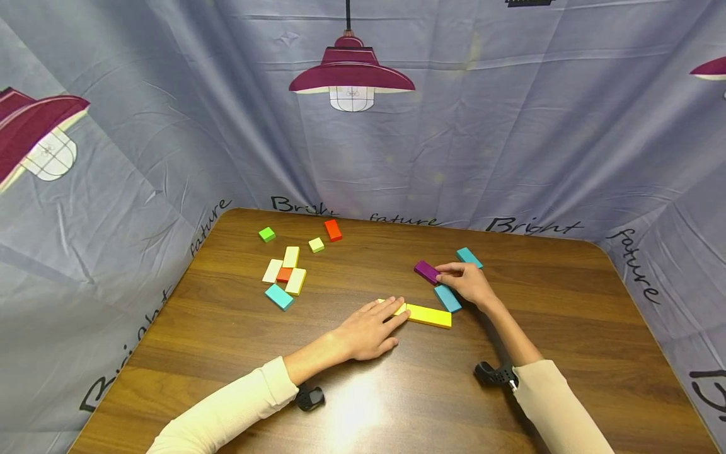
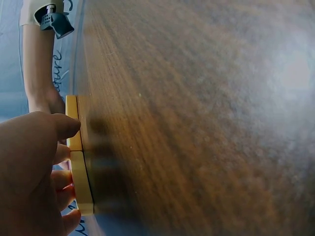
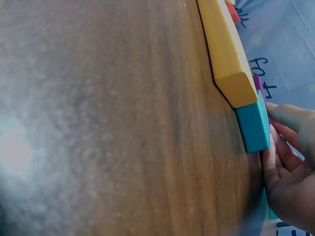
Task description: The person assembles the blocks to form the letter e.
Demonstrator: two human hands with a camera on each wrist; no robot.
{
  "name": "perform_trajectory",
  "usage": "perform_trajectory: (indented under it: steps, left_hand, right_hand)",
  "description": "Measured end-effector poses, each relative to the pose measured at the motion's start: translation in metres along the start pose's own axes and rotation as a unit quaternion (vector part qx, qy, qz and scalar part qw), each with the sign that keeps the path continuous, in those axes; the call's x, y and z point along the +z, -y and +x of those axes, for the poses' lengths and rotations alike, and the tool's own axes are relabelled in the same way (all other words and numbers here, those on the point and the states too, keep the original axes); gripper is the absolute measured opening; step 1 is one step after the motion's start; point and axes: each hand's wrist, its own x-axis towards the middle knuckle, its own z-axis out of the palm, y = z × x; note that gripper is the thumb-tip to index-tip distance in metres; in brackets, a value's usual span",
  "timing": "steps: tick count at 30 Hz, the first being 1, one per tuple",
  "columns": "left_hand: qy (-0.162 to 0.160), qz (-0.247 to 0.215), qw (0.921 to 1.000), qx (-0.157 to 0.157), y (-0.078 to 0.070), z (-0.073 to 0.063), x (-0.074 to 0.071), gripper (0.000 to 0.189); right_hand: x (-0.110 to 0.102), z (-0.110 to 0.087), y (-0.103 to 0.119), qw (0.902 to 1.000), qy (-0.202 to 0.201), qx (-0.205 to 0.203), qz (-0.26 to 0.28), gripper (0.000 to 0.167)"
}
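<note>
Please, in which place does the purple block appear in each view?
Head: purple block, right of centre, at the fingertips of the right hand.
Left wrist: not visible.
Right wrist: only a small part shows, upper right.
Shared landmark: the right hand, in all three views.

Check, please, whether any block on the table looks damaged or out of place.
Nothing looks damaged. The purple block lies aslant to the long yellow block, but the right hand pinches it, so this is probably just mid-placement.
</note>
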Motion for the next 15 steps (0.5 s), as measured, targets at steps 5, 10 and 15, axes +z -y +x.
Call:
perform_trajectory:
  steps: [5, 10, 15]
  left_hand:
    - [0.001, -0.004, 1.0, -0.001, -0.0001, -0.0007, -0.0009, 0.061]
    - [0.0, -0.007, 1.0, -0.002, -0.0002, -0.0008, -0.0011, 0.061]
    - [0.0, -0.006, 1.0, -0.001, -0.0002, -0.0006, -0.0012, 0.061]
  right_hand:
    - [0.0001, -0.0022, -0.0003, 1.0, -0.003, -0.001, -0.004, 0.032]
    - [0.0007, -0.0041, 0.0003, 1.0, -0.005, -0.002, 0.0, 0.031]
    - [0.001, -0.0055, 0.0011, 1.0, -0.006, 0.003, -0.001, 0.032]
